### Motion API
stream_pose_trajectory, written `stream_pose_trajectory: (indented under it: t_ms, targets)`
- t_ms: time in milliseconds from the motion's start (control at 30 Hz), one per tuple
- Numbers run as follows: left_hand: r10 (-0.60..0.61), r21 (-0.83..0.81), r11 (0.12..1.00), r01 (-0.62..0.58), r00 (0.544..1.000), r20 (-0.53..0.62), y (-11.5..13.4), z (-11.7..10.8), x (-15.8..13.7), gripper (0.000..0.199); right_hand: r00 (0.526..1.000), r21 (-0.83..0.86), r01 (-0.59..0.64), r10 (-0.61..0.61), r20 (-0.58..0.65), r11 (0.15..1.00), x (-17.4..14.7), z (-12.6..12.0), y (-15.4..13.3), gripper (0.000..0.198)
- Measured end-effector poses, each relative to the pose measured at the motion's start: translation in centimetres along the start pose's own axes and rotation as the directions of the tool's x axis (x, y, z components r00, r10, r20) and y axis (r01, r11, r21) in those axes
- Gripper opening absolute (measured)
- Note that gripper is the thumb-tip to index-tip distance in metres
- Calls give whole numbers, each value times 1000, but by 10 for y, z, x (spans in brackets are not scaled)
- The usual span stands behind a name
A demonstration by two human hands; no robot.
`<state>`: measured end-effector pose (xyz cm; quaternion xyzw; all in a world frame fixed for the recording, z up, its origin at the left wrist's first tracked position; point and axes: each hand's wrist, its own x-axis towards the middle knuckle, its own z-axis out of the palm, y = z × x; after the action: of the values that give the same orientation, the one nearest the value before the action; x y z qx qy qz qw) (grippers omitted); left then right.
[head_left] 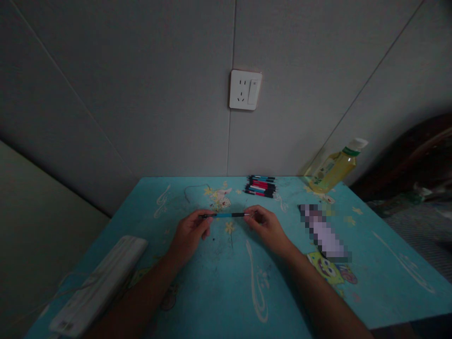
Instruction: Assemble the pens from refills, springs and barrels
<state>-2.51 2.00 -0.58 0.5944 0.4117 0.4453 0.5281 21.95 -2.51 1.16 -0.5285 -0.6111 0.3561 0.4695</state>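
A blue and black pen (224, 215) is held level above the middle of the table, between my two hands. My left hand (192, 230) grips its dark left end between thumb and fingers. At the other end, the fingertips of my right hand (265, 227) are closed on the pen's thin tip. Beyond my right hand, several similar pens (260, 186) in red, blue and black lie side by side in a pile near the wall.
The blue patterned tabletop (219, 292) meets a grey wall with a socket plate (245, 90). A bottle of yellow liquid (330, 170) stands at the back right. A blurred-out flat object (325, 234) lies at right; a white power strip (102, 282) with cables lies at left.
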Motion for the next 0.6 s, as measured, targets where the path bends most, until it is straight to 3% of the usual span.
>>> stream_pose_trajectory:
  t_ms: [167,333,500,600]
  targets:
    - [-7,-11,1000,7,1000,1,1,0,-1,28,1000,-43,-10,11,20,999,-2,0,-2,29]
    - [-9,17,1000,8,1000,23,0,-1,-3,27,999,-125,-12,18,47,992,-3,0,-4,45]
    - [21,6,1000,-22,999,26,4,0,-3,27,983,-52,-132,138,125,990,-7,6,0,52]
    - [43,-53,998,-44,999,-20,7,2,-2,31,968,-34,-144,148,203,989,-11,12,-2,53]
